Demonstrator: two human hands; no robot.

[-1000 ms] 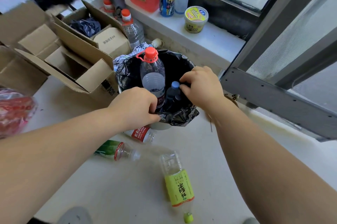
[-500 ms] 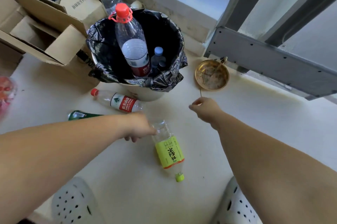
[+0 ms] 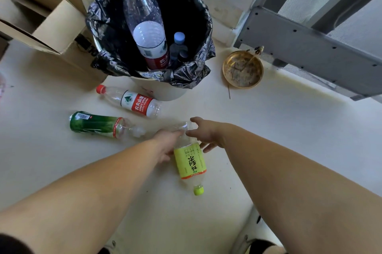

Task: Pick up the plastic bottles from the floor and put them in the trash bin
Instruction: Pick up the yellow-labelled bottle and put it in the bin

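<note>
A clear bottle with a yellow-green label (image 3: 190, 163) and a lime cap lies on the pale floor. My left hand (image 3: 167, 143) closes on its clear end from the left. My right hand (image 3: 204, 133) is at the same end from the right, fingers apart. Further left lie a green-label bottle (image 3: 97, 124) and a red-label bottle (image 3: 132, 101) with a red cap. Behind them stands the white trash bin (image 3: 165, 92), lined with a black bag. It holds a large red-capped bottle (image 3: 146, 28) and a small blue-capped bottle (image 3: 178, 44).
Open cardboard boxes (image 3: 51, 16) press against the bin's left side. A brass dish (image 3: 242, 70) sits on the floor to its right, below a grey metal frame (image 3: 310, 47). A thin stick lies by the dish. My feet show at the bottom edge.
The view has dropped from the bin toward the floor. Both hands left the bin and came down to the yellow-label bottle. My right hand has moved in to the bottle's end.
</note>
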